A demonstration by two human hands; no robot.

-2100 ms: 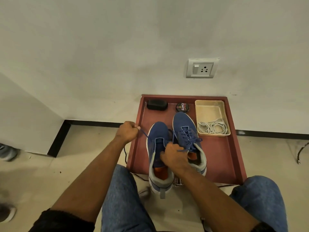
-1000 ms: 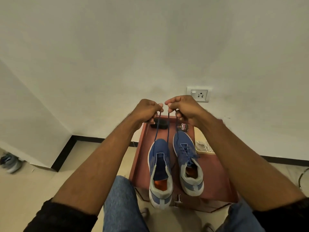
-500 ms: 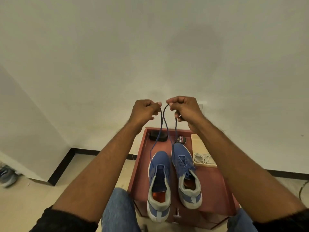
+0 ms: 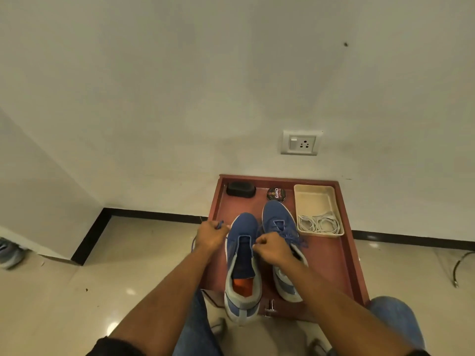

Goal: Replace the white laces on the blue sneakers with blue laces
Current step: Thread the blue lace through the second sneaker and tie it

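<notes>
— Which sneaker is being laced?

— The left sneaker [image 4: 243, 255], the one nearer the edge of the red-brown tray [image 4: 341, 258]. Its eyelet panel looks mostly bare, with the tongue exposed. The right sneaker [image 4: 279, 227] beside it already carries a blue lace, with a loose bow lying just beyond the knuckles.

— And the hands?

— Both are closed into fists. The left hand [image 4: 212, 236] sits just off the shoe's outer side, pinching an end of the blue lace [image 4: 219, 225]; a loop of it hangs below the wrist. The right hand [image 4: 272, 249] is curled at the shoe's other side, between the two sneakers. I'd guess it holds the other end, but the lace isn't visible in it.

— Why one hand on each side?

— My guess is to even the two ends across the lowest eyelets before crossing upward.

— The old ones?

— The white laces [image 4: 320, 223] lie coiled in the cream tray [image 4: 314, 199], out of the way. A shoe polish tin [image 4: 276, 194] and a black brush [image 4: 240, 190] sit at the back.
</notes>
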